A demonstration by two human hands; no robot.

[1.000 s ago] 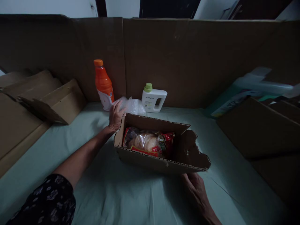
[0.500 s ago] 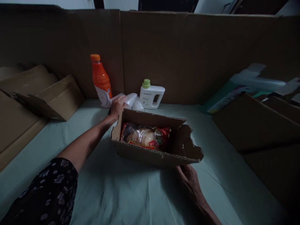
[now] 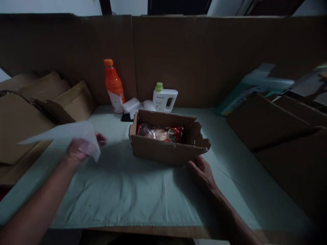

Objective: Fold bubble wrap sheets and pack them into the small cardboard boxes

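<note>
My left hand (image 3: 78, 149), blurred by motion, is over the cloth left of the open cardboard box (image 3: 155, 148). Its fingers hold a thin translucent white sheet of bubble wrap (image 3: 68, 132) that trails to the left. My right hand (image 3: 203, 170) grips the box's lower front right corner, its fingertips hidden under the edge. Inside the box lies a clear and red plastic packet (image 3: 162, 133) with pale round pieces in it. Rolled bubble wrap (image 3: 131, 105) rests behind the box, partly over a flat black item (image 3: 126, 117).
An orange bottle (image 3: 114, 85) and a white jug with a green cap (image 3: 159, 102) stand against the cardboard wall (image 3: 204, 61). Cardboard pieces (image 3: 79, 102) lean at left. At right are a teal jug (image 3: 245, 92) and a larger cardboard box (image 3: 281, 153).
My left hand has come away from the bubble wrap pile and swung left and nearer with one sheet. The black item now shows. My right hand stays at the box corner.
</note>
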